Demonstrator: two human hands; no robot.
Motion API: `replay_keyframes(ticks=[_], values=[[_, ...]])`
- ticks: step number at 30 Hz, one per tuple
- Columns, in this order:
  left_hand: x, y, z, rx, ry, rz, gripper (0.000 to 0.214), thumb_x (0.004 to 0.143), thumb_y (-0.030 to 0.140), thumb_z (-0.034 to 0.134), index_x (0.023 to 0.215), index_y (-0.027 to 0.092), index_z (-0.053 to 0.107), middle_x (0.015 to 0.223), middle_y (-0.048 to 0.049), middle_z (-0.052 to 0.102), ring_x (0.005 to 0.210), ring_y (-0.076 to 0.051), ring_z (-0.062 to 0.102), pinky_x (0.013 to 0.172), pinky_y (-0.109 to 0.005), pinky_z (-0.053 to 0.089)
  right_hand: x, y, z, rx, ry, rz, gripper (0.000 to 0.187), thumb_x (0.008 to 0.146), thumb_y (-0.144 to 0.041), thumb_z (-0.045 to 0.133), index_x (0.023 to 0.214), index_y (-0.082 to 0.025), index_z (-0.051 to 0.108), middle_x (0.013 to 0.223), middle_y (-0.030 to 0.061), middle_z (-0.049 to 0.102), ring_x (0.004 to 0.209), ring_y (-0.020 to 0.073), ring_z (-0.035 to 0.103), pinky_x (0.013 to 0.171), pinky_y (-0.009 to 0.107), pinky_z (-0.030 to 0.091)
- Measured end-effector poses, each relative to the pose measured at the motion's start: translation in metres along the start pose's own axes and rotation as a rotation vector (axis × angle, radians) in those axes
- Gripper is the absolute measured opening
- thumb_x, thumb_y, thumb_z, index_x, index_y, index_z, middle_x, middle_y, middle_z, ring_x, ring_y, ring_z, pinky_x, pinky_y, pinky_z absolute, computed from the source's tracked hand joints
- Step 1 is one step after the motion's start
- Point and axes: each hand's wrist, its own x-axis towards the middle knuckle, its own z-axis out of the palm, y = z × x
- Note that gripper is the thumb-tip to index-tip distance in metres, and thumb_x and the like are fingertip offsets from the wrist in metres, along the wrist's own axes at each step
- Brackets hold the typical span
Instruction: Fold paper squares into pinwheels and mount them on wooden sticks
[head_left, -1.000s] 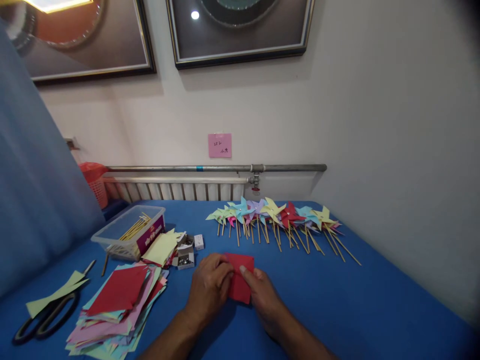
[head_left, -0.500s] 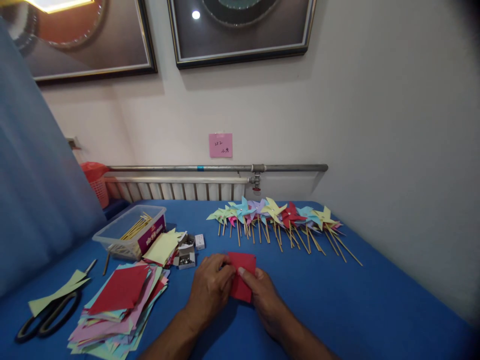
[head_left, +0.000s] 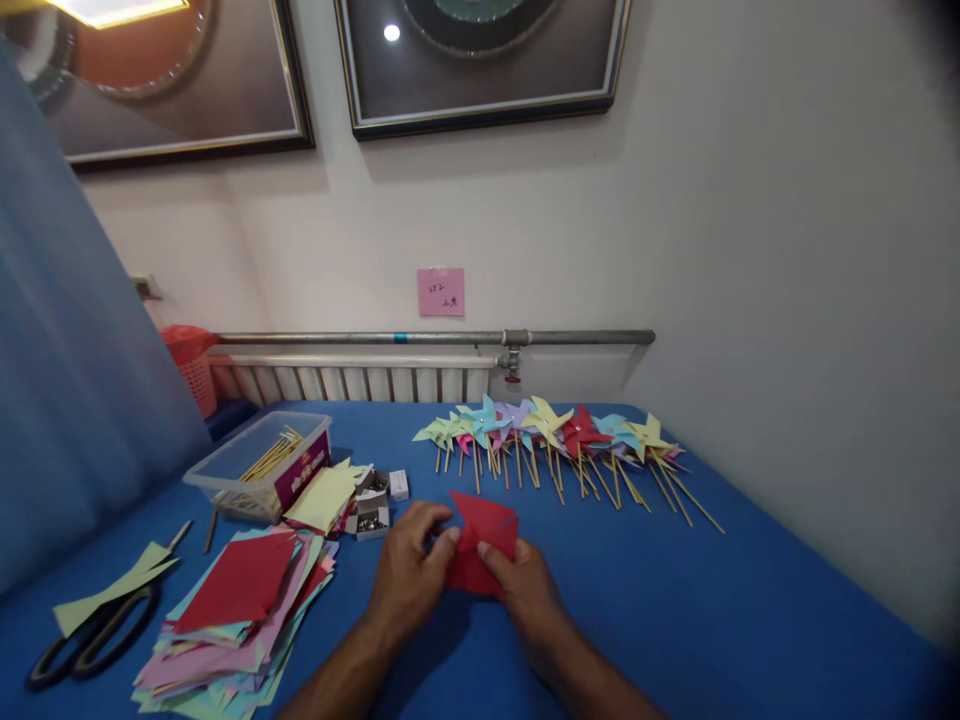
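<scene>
red slit paper (head_left: 478, 522) | newly splayed, seemingly mid-folding | pinched in right hand (head_left: 526, 585); touched by left hand (head_left: 409, 568), grip indeterminate

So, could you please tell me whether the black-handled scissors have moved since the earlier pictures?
No, the black-handled scissors show no visible move in any direction: against the grey metal wall pipe, they lie in the same place.

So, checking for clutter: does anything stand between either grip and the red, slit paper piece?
Nothing visible does: the left grip and right grip both touch the red paper. The open white cardboard boxes sit apart, left of the left grip.
</scene>
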Motion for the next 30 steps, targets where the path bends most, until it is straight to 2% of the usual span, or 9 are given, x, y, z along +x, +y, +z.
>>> replay_keyframes(ticks=[3, 6, 8, 17, 30], values=[[0.006, 0.000, -0.002, -0.203, -0.040, -0.268, 0.028, 0.091, 0.044, 0.062, 0.083, 0.019, 0.074, 0.076, -0.0024, 0.070, 0.074, -0.019, 0.063, 0.071, -0.031, 0.048, -0.001, -0.002, -0.001, -0.058, 0.033, 0.002, 0.036, 0.075, -0.051, 0.085, 0.093, -0.020, 0.084, 0.088, 0.0086, 0.087, 0.080, 0.0309, 0.081, 0.075, 0.039, 0.063], [0.009, 0.000, 0.001, -0.363, -0.120, -0.408, 0.033, 0.079, 0.052, 0.073, 0.074, 0.019, 0.069, 0.064, 0.0017, 0.061, 0.062, -0.015, 0.053, 0.062, -0.027, 0.041, -0.002, -0.004, -0.002, -0.107, 0.016, -0.029, 0.035, 0.075, -0.052, 0.084, 0.089, -0.019, 0.084, 0.084, 0.0079, 0.086, 0.080, 0.0305, 0.080, 0.073, 0.038, 0.063], [0.009, 0.000, 0.004, -0.408, -0.159, -0.463, 0.034, 0.069, 0.050, 0.081, 0.073, 0.019, 0.069, 0.061, 0.0036, 0.059, 0.058, -0.013, 0.049, 0.058, -0.026, 0.036, -0.002, -0.005, -0.002, -0.125, -0.002, -0.036, 0.036, 0.075, -0.052, 0.084, 0.089, -0.019, 0.084, 0.082, 0.0077, 0.085, 0.077, 0.0300, 0.078, 0.071, 0.037, 0.061], [0.009, -0.003, 0.008, -0.485, -0.165, -0.552, 0.033, 0.059, 0.045, 0.084, 0.063, 0.019, 0.065, 0.052, 0.0055, 0.053, 0.050, -0.009, 0.039, 0.052, -0.024, 0.029, -0.002, -0.002, -0.004, -0.144, -0.062, -0.040, 0.041, 0.076, -0.056, 0.083, 0.096, -0.020, 0.085, 0.088, 0.0075, 0.086, 0.079, 0.0298, 0.076, 0.072, 0.038, 0.059], [0.009, -0.006, 0.012, -0.584, -0.147, -0.618, 0.038, 0.054, 0.045, 0.088, 0.062, 0.018, 0.063, 0.050, 0.0044, 0.056, 0.047, -0.008, 0.041, 0.051, -0.023, 0.028, -0.006, -0.011, 0.001, -0.104, -0.096, -0.044, 0.042, 0.076, -0.057, 0.084, 0.097, -0.020, 0.084, 0.084, 0.0068, 0.084, 0.081, 0.0302, 0.076, 0.077, 0.040, 0.059]])
